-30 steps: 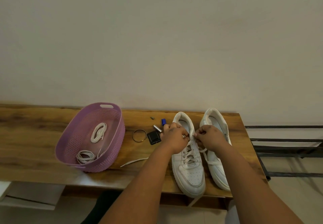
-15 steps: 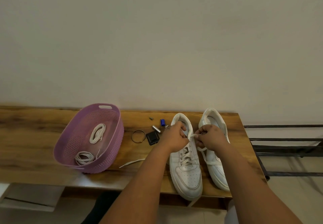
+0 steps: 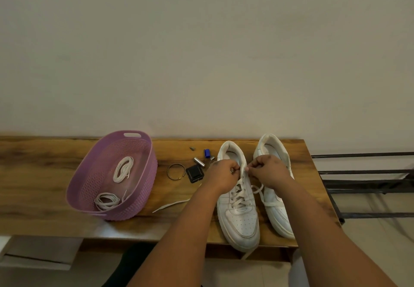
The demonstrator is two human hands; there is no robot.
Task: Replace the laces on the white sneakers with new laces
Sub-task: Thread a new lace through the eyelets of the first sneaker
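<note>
Left hand (image 3: 224, 174) and right hand (image 3: 267, 170) grip pinching lace (image 3: 243, 172) between them, above left sneaker (image 3: 238, 208) tongue.

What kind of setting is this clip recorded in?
Probably a room in a home, not a workshop: a wooden table against a plain wall, a purple basket of laces, a bangle and a dark metal rack.

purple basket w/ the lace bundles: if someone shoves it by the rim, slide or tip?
Probably slides: the purple basket looks like thin perforated plastic, likely light, holding only two lace bundles. It sits on the smooth wooden table, so little should resist it. Its walls flare out toward the rim, so a high push might rock it.
</note>
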